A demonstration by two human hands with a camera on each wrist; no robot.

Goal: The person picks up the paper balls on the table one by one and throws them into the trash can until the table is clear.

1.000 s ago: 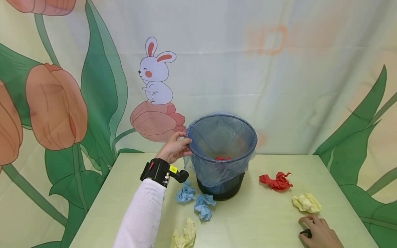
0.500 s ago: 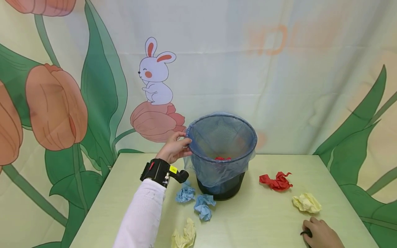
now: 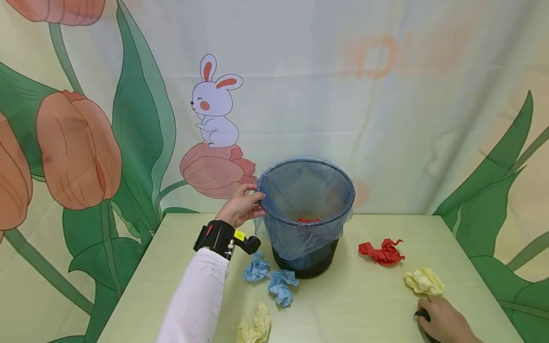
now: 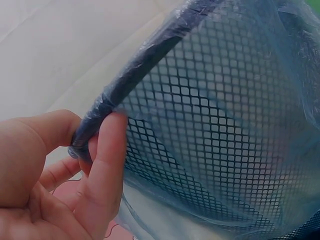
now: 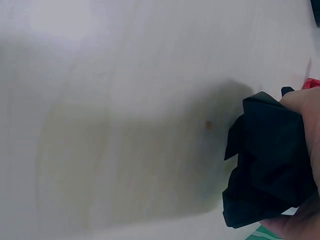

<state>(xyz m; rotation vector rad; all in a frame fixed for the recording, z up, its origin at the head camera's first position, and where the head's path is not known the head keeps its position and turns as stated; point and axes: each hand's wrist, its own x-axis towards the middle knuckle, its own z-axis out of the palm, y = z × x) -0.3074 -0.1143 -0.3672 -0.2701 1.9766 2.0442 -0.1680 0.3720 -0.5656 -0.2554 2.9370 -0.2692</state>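
1. here at the near right of the tabletop point(image 3: 343, 312), the black crumpled paper point(image 5: 265, 165) is firmly grasped by the right hand point(image 3: 447, 320), thumb and fingers curled about it; whether the tabletop is touched by it cannot be told.
2. just beyond that hand, a yellow crumpled paper point(image 3: 424, 281) is seen lying, and farther back, towards the bin point(image 3: 306, 267), a red crumpled paper point(image 3: 381, 253) is spotted.
3. across to the other side, and the bin's rim point(image 4: 135, 70) is pinched between thumb and fingers by the left hand point(image 3: 239, 206).
4. the bin is stood upright on its black base, and a translucent blue liner point(image 3: 304, 240) is folded over the rim and draped down outside; mesh is shown through it, and red paper point(image 3: 308, 220) is glimpsed inside, low down.
5. in front of the bin, to the left, two blue crumpled papers point(image 3: 283, 288) are found, and nearer still a second yellow crumpled paper point(image 3: 255, 326) is cut off by the view's lower edge.
6. a black wrist camera point(image 3: 218, 238) is worn above a white sleeve point(image 3: 193, 300).
7. behind it all, a pale curtain point(image 3: 300, 95) is hung, printed with tulips, leaves and a white rabbit point(image 3: 216, 114).
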